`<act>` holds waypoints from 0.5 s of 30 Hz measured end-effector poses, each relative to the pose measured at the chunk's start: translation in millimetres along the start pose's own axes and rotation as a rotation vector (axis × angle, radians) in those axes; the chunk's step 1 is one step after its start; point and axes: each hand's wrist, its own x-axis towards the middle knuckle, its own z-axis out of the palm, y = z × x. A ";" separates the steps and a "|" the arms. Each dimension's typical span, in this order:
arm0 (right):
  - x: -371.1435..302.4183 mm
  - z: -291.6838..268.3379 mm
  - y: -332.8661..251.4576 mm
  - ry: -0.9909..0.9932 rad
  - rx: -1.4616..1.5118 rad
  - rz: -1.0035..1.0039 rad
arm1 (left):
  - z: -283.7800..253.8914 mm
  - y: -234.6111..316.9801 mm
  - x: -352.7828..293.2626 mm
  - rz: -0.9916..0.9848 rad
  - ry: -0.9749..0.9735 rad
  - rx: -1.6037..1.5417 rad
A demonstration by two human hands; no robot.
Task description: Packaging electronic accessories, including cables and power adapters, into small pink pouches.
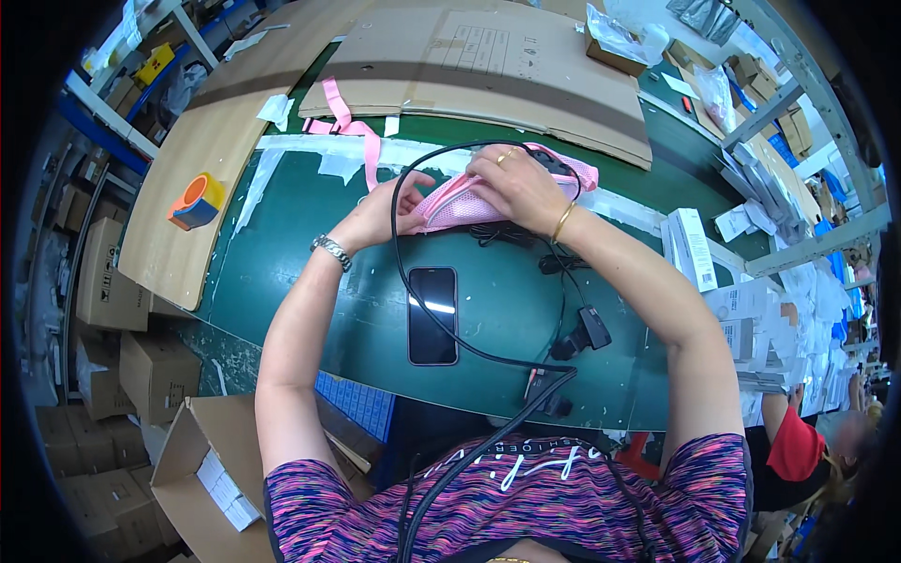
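Observation:
A pink mesh pouch [449, 208] with a pink strap [343, 118] lies at the far side of the green table. My left hand [394, 208] grips the pouch's left end between thumb and fingers. Bent over the upper edge, my right hand [518, 186] pinches the pouch along its opening; the fingertips are partly hidden. Something black shows at the right part of the pouch, beyond my right hand. A black cable [399, 246] loops around in front of my hands. Below the pouch rests a phone [433, 316] with a dark screen.
Cables with black clip-like devices [587, 330] lie on the green table [366, 347] at right. An orange and yellow tape roll [197, 201] sits on a wooden board at left. Flattened cardboard [441, 70] covers the far side. White boxes [690, 249] stand at right, near another person [798, 441].

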 end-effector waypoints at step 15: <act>-56.2 -39.5 1.8 0.224 -0.182 -0.118 | 35.1 19.4 39.1 0.302 0.122 0.338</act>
